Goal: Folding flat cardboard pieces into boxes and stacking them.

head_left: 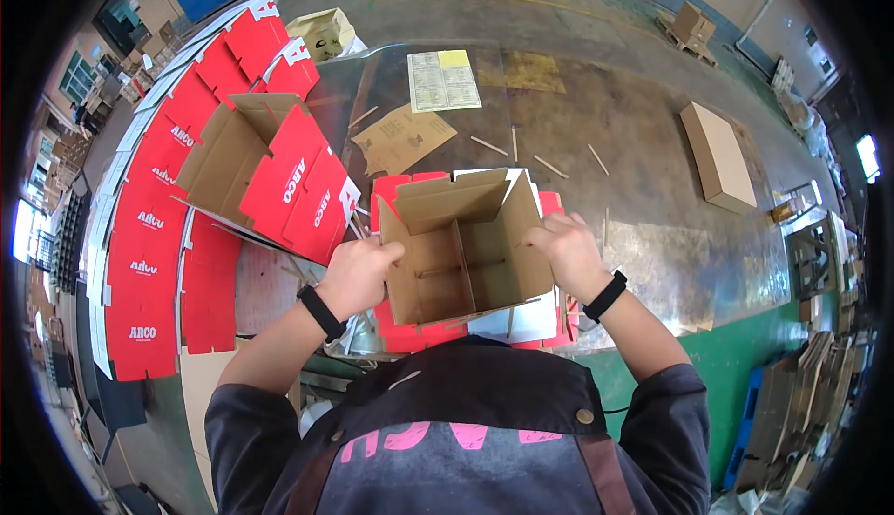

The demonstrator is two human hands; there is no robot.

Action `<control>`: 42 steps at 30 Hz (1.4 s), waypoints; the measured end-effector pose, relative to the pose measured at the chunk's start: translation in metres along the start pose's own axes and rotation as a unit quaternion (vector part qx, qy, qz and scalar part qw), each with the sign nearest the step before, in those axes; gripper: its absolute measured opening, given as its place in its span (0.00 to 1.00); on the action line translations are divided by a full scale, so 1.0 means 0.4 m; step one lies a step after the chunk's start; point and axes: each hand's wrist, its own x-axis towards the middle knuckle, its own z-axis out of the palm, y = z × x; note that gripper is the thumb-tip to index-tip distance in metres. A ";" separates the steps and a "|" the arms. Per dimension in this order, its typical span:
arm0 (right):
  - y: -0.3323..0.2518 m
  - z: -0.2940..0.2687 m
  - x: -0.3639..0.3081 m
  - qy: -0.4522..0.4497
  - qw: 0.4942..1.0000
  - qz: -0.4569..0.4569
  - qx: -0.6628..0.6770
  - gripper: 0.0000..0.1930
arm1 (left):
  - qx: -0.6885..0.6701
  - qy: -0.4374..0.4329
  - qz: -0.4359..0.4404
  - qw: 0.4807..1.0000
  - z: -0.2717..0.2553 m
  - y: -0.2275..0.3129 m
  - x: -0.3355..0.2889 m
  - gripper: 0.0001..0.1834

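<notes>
The two hands are apart, one at each side of the open box (433,282). The left hand (361,276) is closed on the upper edge of the left wall, and the right hand (568,252) pinches the upper edge of the right wall. So the box is between the hands, and inside it stands a divider (463,256). In my judgement, the step in hand is to open the walls and set them square. The next move would call for an equal hold at both sides, so that the box does not twist.

The mouth of the box points upward, and a raised flap (452,198) is on the side far from the hands. The divider runs away from the near side. The mouth seems slightly longer from hand to hand, but the view is curved, so I cannot be sure of the long axis.

Red sheets (400,336) show around the box; whether it rests on them, I cannot tell. To the left of the left hand is a red box (293,189), also open, and farther out a red stack (144,245). Beyond the hands, on the counter (643,142), lie sticks (550,168), a brown card (405,141) and a paper (442,85); a carton (712,156) lies well to the right of the right hand
</notes>
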 end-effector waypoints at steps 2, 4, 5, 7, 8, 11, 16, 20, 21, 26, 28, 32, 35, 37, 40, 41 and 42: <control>-0.007 -0.001 0.004 0.036 0.999 0.001 -0.009 0.15 | 0.005 -0.004 -0.007 1.000 -0.003 0.002 0.005 0.11; -0.029 -0.001 0.010 0.085 0.995 0.023 -0.042 0.20 | 0.026 -0.022 -0.022 0.999 -0.011 0.006 0.013 0.10; -0.031 0.001 0.005 0.095 0.993 0.068 -0.028 0.22 | 0.030 -0.028 -0.021 0.999 -0.015 0.006 0.014 0.10; -0.023 0.016 -0.019 0.116 0.981 0.156 0.001 0.26 | 0.038 -0.039 -0.018 0.998 -0.024 0.008 0.018 0.11; -0.018 0.012 -0.029 0.091 0.983 0.158 -0.024 0.28 | 0.046 -0.050 -0.017 0.998 -0.024 0.005 0.020 0.10; -0.038 -0.027 -0.049 0.132 0.969 0.156 -0.140 0.28 | 0.045 -0.063 -0.010 0.997 -0.017 -0.003 0.025 0.10; -0.213 -0.122 -0.040 -0.106 0.983 0.044 0.147 0.33 | 0.005 -0.031 -0.001 0.999 -0.006 -0.004 0.019 0.14; -0.240 -0.080 -0.036 -0.200 0.976 0.083 0.028 0.19 | 0.004 0.103 -0.022 0.994 -0.007 0.011 -0.023 0.32; -0.214 -0.079 -0.014 -0.189 0.978 0.080 0.021 0.16 | -0.014 0.137 -0.082 0.987 -0.010 0.014 -0.051 0.35; -0.159 -0.285 0.056 0.012 0.964 0.173 0.201 0.06 | 0.133 0.114 -0.076 0.982 0.074 -0.027 -0.206 0.27; -0.164 -0.356 0.131 0.074 0.942 0.167 0.283 0.06 | -0.006 0.156 -0.073 0.985 0.033 -0.048 -0.205 0.20; -0.211 -0.362 0.347 0.154 0.911 0.039 0.381 0.05 | -0.050 0.435 -0.168 0.883 -0.184 -0.065 -0.215 0.05; -0.254 -0.297 0.567 0.136 0.892 -0.052 0.428 0.05 | 0.086 0.512 -0.182 0.835 -0.317 -0.148 -0.213 0.10; -0.207 -0.228 0.692 0.091 0.892 -0.091 0.433 0.09 | 0.112 0.429 -0.188 0.876 -0.300 -0.269 -0.235 0.10; -0.239 -0.222 0.816 0.033 0.938 -0.180 0.293 0.11 | 0.046 0.436 -0.198 0.877 -0.284 -0.305 -0.277 0.12; -0.233 -0.228 0.848 0.003 0.942 -0.185 0.279 0.11 | -0.014 0.439 -0.210 0.874 -0.271 -0.299 -0.282 0.13; -0.220 -0.235 0.881 -0.026 0.946 -0.189 0.263 0.12 | -0.023 0.447 -0.212 0.869 -0.261 -0.306 -0.283 0.14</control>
